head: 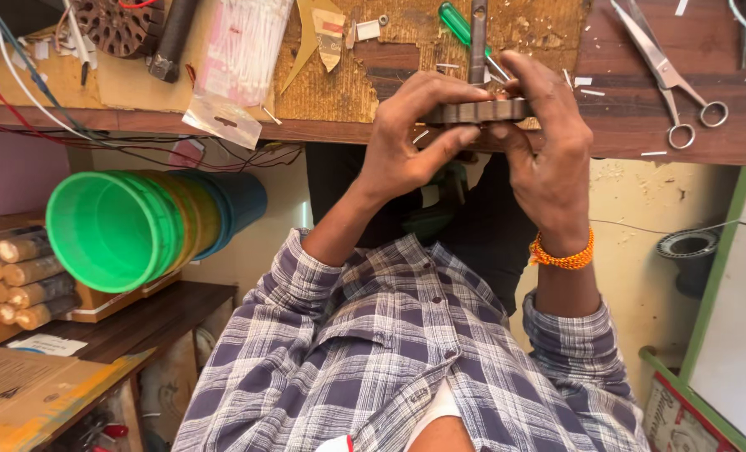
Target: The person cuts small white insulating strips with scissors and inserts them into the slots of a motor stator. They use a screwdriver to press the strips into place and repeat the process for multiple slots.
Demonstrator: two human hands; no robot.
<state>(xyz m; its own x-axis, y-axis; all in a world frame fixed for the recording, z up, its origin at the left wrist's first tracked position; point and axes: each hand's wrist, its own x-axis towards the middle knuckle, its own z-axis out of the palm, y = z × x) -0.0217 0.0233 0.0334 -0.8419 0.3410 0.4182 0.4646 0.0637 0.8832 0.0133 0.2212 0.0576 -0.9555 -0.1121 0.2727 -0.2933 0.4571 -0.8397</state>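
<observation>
Plaid sleeves (406,351) up close, both hands clamped on a dark slotted metal block (480,111) at the desk's front edge (640,146): left hand (410,146), right hand (548,159), long axis running between them.

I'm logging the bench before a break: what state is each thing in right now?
slotted metal piece: held at the bench edge by both hands
left hand: closed on it
right hand: closed on it
metal bar: upright behind the piece
scissors: lying flat, blades nearly shut
buckets: nested, on their side, green one's mouth open to view
screwdriver: lying on the bench
</observation>
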